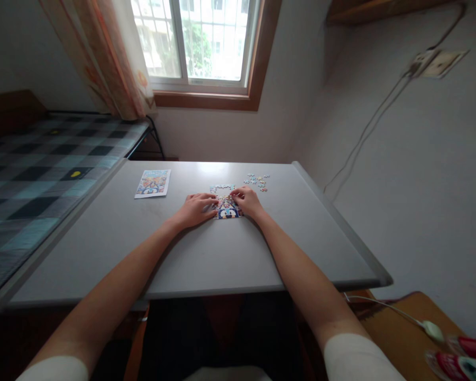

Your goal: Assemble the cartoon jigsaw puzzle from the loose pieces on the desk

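Note:
A partly assembled jigsaw puzzle (pixel 227 212) lies on the grey table, with a blue cartoon face at its near edge and a gap inside its upper part. My left hand (pixel 198 208) rests flat at the puzzle's left side, fingers stretched out and touching its edge. Over the upper right part of the puzzle, my right hand (pixel 247 201) has thumb and fingers pinched together on what looks like a small puzzle piece, mostly hidden by the fingertips. Several loose puzzle pieces (pixel 260 180) are scattered just beyond my right hand.
A printed picture card (pixel 153 183) lies on the left of the table (pixel 206 264). A checked bed (pixel 63 153) adjoins the table's left side. Cables hang from a wall socket (pixel 422 62) on the right. Bottles with red labels (pixel 458 365) are at the lower right.

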A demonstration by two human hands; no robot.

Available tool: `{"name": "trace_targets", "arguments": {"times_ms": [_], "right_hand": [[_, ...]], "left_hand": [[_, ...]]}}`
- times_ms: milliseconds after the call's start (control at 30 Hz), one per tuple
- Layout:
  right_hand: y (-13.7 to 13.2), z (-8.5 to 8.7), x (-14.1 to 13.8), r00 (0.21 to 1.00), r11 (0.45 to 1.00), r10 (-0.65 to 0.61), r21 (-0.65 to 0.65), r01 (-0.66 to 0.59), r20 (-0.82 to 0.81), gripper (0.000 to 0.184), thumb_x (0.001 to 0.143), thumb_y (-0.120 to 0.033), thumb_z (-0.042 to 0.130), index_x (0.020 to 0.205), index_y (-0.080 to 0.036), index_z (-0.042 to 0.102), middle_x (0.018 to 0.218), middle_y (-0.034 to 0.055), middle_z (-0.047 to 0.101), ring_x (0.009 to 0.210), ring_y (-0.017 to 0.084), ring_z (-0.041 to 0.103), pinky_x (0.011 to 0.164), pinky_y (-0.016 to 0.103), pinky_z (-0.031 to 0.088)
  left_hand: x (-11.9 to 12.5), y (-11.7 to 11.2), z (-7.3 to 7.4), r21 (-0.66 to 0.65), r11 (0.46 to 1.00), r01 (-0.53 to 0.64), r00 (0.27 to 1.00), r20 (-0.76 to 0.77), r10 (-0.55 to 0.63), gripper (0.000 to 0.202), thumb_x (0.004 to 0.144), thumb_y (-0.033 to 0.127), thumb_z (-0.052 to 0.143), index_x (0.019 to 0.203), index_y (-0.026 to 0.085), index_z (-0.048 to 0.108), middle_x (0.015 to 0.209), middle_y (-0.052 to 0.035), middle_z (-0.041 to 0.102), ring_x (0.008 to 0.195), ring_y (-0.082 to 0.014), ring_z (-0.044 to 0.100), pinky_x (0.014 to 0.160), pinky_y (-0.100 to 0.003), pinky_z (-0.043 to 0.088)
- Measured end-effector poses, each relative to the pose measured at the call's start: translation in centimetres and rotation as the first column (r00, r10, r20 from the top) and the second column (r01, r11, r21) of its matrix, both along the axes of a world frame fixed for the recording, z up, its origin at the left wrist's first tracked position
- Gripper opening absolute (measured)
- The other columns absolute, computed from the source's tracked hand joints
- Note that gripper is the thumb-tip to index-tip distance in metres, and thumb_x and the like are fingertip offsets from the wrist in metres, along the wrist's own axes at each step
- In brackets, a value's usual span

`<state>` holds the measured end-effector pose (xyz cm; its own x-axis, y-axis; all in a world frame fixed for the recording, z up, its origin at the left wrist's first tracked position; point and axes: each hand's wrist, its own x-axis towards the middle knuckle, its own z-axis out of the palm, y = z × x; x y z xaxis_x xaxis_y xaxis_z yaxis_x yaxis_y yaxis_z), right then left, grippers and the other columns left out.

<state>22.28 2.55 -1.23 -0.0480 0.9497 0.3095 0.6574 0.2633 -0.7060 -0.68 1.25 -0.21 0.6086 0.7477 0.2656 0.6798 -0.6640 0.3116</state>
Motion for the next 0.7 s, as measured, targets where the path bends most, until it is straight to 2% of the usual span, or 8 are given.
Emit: {"name": "trace_targets", "arguments": {"times_ms": [433, 700], "right_hand": [[-0.37, 0.61, -0.09, 0.998, 0.999, -0.013, -0.028, 0.015, 0.063, 0.015, 0.076, -0.014, 0.062, 0.082, -0.020, 0.075, 0.085, 0.0028, 0.059, 0.073, 0.012, 0.056, 0.080, 0.027, 0.046], [-0.27, 0.33, 0.01, 0.998, 1.000, -0.002, -0.013, 0.002, 0.066, 0.015, 0.076, -0.015, 0.062, 0.081, -0.020, 0.075, 0.084, 0.0028, 0.058, 0.074, 0.013, 0.056, 0.079, 0.028, 0.046]], "left_hand": [[0.04, -0.12, 0.22, -0.014, 1.000, -0.002, 1.000, -0.004, 0.002, 0.039, 0.088, 0.051, 0.050, 0.120, 0.034, 0.063, 0.133, -0.0013, 0.058, 0.122, -0.0239, 0.051, 0.104, -0.042, 0.032], [0.08, -0.25, 0.34, -0.023, 1.000, -0.002, 1.000, 0.001, 0.002, 0.039, 0.087, 0.051, 0.050, 0.119, 0.034, 0.064, 0.132, -0.0009, 0.058, 0.122, -0.0239, 0.050, 0.104, -0.043, 0.031]]}}
